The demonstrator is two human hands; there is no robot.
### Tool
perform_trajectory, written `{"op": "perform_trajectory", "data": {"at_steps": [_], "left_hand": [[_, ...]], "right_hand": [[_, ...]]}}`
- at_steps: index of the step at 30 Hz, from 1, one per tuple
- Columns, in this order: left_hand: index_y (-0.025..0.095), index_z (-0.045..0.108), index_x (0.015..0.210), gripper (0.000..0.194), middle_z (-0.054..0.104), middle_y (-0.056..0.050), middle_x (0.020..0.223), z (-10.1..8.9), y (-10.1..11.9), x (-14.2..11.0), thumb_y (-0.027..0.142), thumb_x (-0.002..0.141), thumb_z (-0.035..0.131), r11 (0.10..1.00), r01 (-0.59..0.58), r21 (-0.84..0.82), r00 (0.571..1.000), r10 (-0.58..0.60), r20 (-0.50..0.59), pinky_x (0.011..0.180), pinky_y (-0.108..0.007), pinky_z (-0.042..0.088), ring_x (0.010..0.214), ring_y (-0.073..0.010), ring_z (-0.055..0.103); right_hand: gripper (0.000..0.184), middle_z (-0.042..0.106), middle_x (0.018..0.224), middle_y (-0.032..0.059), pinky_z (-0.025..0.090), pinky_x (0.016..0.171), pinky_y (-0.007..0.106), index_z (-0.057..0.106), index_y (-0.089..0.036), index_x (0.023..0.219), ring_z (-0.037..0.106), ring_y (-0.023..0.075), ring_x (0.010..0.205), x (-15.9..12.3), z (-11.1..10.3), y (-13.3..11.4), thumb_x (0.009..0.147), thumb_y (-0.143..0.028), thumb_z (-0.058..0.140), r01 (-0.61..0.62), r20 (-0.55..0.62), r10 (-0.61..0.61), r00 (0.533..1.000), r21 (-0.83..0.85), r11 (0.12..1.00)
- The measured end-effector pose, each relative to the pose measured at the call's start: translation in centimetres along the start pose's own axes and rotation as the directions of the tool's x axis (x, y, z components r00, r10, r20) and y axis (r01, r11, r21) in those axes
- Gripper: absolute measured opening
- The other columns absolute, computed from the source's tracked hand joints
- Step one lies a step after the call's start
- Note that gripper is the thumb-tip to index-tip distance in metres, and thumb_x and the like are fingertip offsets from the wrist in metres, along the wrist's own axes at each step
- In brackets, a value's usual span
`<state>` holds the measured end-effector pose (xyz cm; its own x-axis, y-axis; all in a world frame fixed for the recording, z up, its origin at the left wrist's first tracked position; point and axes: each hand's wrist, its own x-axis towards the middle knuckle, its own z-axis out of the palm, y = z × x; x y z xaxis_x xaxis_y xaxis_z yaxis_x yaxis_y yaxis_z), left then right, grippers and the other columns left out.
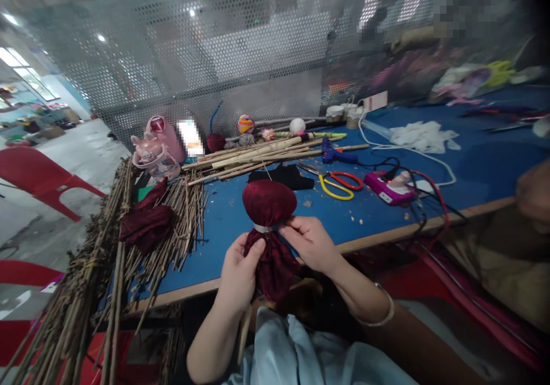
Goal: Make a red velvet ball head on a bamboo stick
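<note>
A dark red cloth bundle [269,201] stands between my hands at the table's front edge, rounded on top and gathered at a neck. Around that neck runs a whitish band [264,228]. My left hand [241,267] grips the loose cloth just below the band, thumb on the front. With thumb and fingers pinched, my right hand [310,242] holds the band's right side; its free end is hidden by the fingers. Behind the bundle lie a black cloth [286,176] and scissors [337,185] with red and yellow handles.
Bundled sticks [81,282] overhang the left edge, beside more dark red cloth [148,224]. A blue glue gun [337,153] and a purple power strip [389,187] with cords lie right. A perforated metal panel [206,58] closes the back. Another person's hand [535,193] shows far right.
</note>
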<state>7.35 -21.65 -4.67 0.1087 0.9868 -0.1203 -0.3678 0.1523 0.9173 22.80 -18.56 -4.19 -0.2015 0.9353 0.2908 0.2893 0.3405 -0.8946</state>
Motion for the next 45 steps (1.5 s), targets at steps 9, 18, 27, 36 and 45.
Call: {"op": "perform_trajectory", "data": {"at_steps": [9, 18, 27, 36, 45], "left_hand": [[0.016, 0.062, 0.093, 0.025, 0.07, -0.002, 0.084, 0.2, -0.3, 0.8, 0.034, 0.076, 0.068, 0.992, 0.088, -0.089, 0.996, -0.087, 0.006, 0.076, -0.026, 0.047, 0.077, -0.0146, 0.064], [0.016, 0.06, 0.098, 0.031, 0.066, 0.0, 0.081, -2.0, -1.2, 2.9, 0.035, 0.075, 0.068, 0.999, 0.037, -0.026, 0.986, -0.041, -0.159, 0.072, -0.024, 0.045, 0.071, -0.0116, 0.06], [0.015, 0.06, 0.094, 0.029, 0.065, 0.0, 0.082, -3.0, -0.6, 3.8, 0.037, 0.075, 0.067, 0.998, -0.024, 0.065, 0.979, 0.037, -0.202, 0.072, -0.025, 0.045, 0.074, -0.0125, 0.058], [0.015, 0.06, 0.097, 0.03, 0.065, -0.001, 0.084, -2.9, -1.3, 3.8, 0.037, 0.076, 0.067, 1.0, 0.003, 0.027, 0.986, 0.002, -0.164, 0.073, -0.024, 0.046, 0.075, -0.012, 0.059], [0.014, 0.062, 0.096, 0.033, 0.07, -0.004, 0.083, -2.4, 0.0, 3.2, 0.034, 0.072, 0.07, 0.996, 0.049, -0.077, 0.985, -0.061, -0.163, 0.073, -0.027, 0.048, 0.075, -0.0148, 0.064]], "right_hand": [[0.033, 0.049, 0.06, -0.0009, 0.034, 0.059, 0.025, 0.055, -0.017, 0.064, 0.043, 0.013, 0.061, 0.7, 0.5, 2.3, 0.086, -0.039, 0.045, -0.008, -0.046, 0.005, 0.999, -0.054, 0.999], [0.038, 0.033, 0.06, -0.0038, 0.038, 0.058, 0.029, 0.035, -0.022, 0.066, 0.036, 0.013, 0.054, -0.6, -1.4, 0.0, 0.083, -0.056, 0.043, -0.211, 0.139, 0.187, 0.972, 0.866, 0.454], [0.047, 0.016, 0.05, -0.0088, 0.02, 0.042, 0.019, 0.023, -0.019, 0.059, 0.012, 0.0062, 0.041, -0.9, -0.2, 0.1, 0.081, -0.032, 0.062, -0.254, 0.24, 0.125, 0.963, 0.96, 0.115], [0.056, 0.016, 0.048, -0.0087, 0.016, 0.039, 0.019, 0.018, -0.019, 0.057, 0.012, 0.0061, 0.04, -1.0, -0.2, 0.4, 0.08, -0.047, 0.061, -0.279, 0.264, 0.139, 0.955, 0.954, 0.106], [0.04, 0.024, 0.051, -0.0072, 0.025, 0.047, 0.023, 0.024, -0.021, 0.054, 0.027, 0.008, 0.047, -0.9, -1.6, 2.1, 0.068, -0.021, 0.061, -0.211, 0.017, 0.212, 0.977, 0.211, 0.954]]}}
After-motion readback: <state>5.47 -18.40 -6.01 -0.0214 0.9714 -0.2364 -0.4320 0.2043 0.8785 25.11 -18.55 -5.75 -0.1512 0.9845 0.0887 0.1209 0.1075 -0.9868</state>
